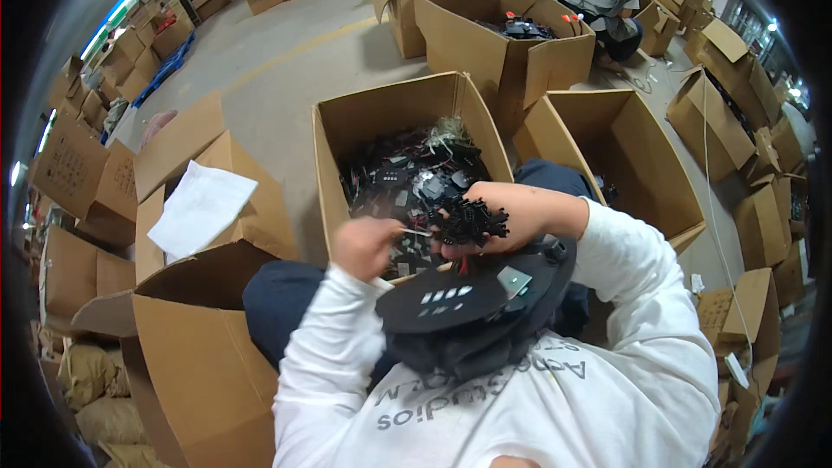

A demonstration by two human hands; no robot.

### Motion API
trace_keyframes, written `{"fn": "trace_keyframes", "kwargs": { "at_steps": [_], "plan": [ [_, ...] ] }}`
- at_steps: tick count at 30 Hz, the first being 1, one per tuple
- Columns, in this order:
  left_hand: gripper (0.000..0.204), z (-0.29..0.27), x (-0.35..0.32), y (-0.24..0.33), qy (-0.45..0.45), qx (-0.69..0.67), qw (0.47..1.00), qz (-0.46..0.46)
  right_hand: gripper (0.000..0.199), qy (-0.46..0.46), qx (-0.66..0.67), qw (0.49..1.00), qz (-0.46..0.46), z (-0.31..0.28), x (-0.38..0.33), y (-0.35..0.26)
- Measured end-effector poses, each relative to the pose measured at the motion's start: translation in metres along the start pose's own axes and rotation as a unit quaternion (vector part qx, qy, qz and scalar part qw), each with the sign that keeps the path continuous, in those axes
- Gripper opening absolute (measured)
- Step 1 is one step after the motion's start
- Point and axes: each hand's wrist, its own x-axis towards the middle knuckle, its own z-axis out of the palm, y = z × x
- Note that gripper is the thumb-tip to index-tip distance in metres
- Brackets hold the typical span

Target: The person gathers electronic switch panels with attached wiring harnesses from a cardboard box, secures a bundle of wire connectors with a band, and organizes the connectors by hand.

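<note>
So the bunch of small black parts (pixel 472 221) is held up over the near side of the open carton (pixel 325 156), which is loaded with a jumble of black pieces (pixel 386 178). It's clamped in the right grip (pixel 497 198), fingers curled around it from underneath. The left grip (pixel 364 247) is held just off to the left, fingers together, and a thin pale strip (pixel 416 231) seems to be pinched at its tips. That hand is pretty smeared by blur though, so the exact hold can't be sworn to.

The relation that matters imo: the bunch lies to the right of the left grip, with the right one already on it. The strip's long axis is laid mostly sideways across the gap, dipping slightly toward the bunch. Whether it's actually hooked in there can't be told.
</note>
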Motion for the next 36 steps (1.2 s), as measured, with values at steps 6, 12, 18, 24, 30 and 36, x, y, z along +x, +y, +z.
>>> {"fn": "trace_keyframes", "kwargs": {
  "at_steps": [6, 12, 18, 24, 30, 36],
  "plan": [
    [0.011, -0.047, 0.026, 0.081, -0.098, 0.209, 0.969, 0.086, 0.034, 0.242, -0.26, 0.909, 0.217, 0.025, 0.017, 0.068],
    [0.013, -0.051, 0.029, 0.08, -0.112, 0.178, 0.976, 0.057, 0.039, 0.166, -0.054, 0.962, 0.211, 0.031, 0.011, 0.071],
    [0.014, -0.011, 0.0, 0.06, -0.184, -0.037, 0.982, 0.02, 0.032, 0.036, 0.186, 0.965, 0.18, 0.091, 0.009, 0.165],
    [0.014, 0.059, -0.022, 0.036, -0.241, -0.269, 0.932, -0.031, 0.02, 0.062, -0.053, 0.975, 0.207, 0.122, 0.018, 0.186],
    [0.016, 0.057, -0.035, -0.012, -0.277, -0.369, 0.87, -0.175, 0.019, 0.037, -0.123, 0.983, 0.127, 0.114, 0.019, 0.187],
    [0.01, 0.052, -0.028, -0.019, -0.304, -0.338, 0.876, -0.163, 0.014, 0.089, 0.115, 0.989, -0.021, 0.109, 0.012, 0.189]
  ]
}}
